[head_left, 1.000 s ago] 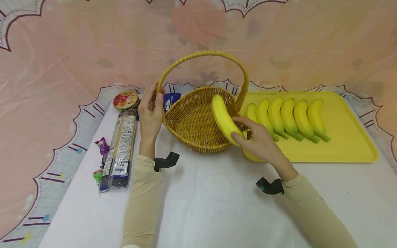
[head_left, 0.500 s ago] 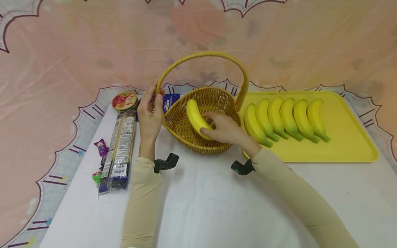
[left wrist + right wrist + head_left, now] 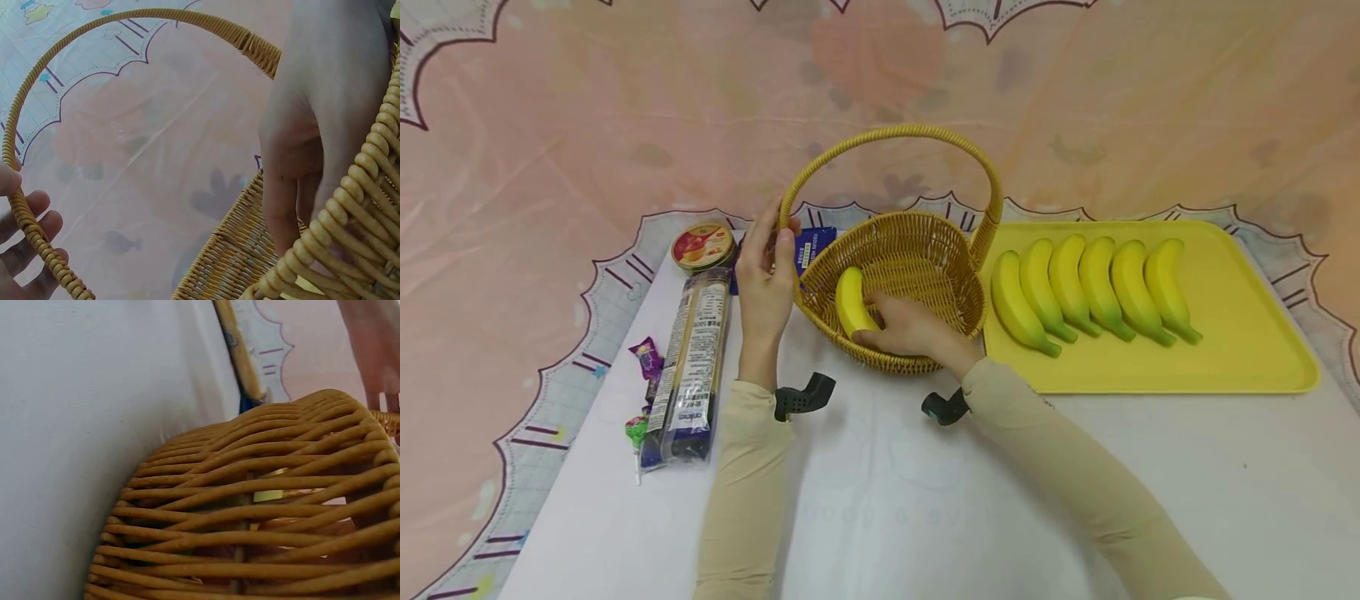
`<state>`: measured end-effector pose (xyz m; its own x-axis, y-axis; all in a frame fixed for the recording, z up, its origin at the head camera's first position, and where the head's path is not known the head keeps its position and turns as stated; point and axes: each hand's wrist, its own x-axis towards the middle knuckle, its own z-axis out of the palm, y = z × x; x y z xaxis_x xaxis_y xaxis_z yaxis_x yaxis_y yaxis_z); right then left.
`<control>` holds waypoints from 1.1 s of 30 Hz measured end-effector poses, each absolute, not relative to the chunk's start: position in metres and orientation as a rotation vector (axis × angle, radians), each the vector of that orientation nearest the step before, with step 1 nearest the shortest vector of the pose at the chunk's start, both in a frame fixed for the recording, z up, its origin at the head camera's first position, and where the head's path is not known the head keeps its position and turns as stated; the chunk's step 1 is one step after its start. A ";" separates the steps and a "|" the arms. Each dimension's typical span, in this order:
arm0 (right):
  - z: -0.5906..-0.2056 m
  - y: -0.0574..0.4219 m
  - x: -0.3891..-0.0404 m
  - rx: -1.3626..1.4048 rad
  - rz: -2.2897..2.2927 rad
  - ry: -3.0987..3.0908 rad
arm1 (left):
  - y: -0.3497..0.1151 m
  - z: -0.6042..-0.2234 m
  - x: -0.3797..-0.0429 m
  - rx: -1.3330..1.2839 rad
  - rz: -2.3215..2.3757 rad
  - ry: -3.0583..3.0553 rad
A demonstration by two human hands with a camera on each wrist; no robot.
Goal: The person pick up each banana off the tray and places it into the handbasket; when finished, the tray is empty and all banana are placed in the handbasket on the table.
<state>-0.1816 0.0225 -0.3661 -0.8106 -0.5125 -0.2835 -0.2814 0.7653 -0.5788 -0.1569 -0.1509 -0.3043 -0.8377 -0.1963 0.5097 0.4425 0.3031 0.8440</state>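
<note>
A wicker basket (image 3: 917, 279) with a tall arched handle (image 3: 910, 132) stands mid-table. My left hand (image 3: 765, 279) holds the handle's left side; in the left wrist view its thumb and fingertips (image 3: 51, 224) lie about the handle. Inside the basket, toward its left end, my right hand (image 3: 913, 329) grips a yellow banana (image 3: 852, 302) by its lower end. The left wrist view has the right hand (image 3: 312, 119) reaching down behind the woven rim (image 3: 337, 206). From the right wrist, the basket's wall (image 3: 250, 512) hides most of that hand and the banana.
Several bananas (image 3: 1097, 283) lie in a row on a yellow tray (image 3: 1247, 333) right of the basket. Along the left are a round tin (image 3: 703, 247), a clear packet of long, pale contents (image 3: 688, 367), wrapped candies (image 3: 646, 354), a lollipop (image 3: 636, 429) and a blue package (image 3: 815, 243).
My right hand has carried the banana leftward from above the basket's right rim down into its left end. The left hand has stayed at the handle.
</note>
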 end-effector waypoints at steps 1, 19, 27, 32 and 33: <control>-0.366 0.023 -0.182 -0.599 -0.750 2.526 | -0.152 -0.306 -0.158 -0.219 -1.570 -2.047; -0.347 0.123 -0.160 -0.673 -1.395 2.730 | -0.158 -0.333 -0.178 -0.203 -1.517 -2.057; -0.347 0.200 -0.158 -0.452 -1.422 2.900 | -0.154 -0.333 -0.178 -0.179 -1.490 -2.066; -0.348 0.240 -0.165 -0.271 -1.432 3.009 | -0.155 -0.333 -0.176 -0.167 -1.481 -2.063; -0.348 0.248 -0.166 -0.230 -1.428 3.029 | -0.155 -0.333 -0.176 -0.166 -1.483 -2.061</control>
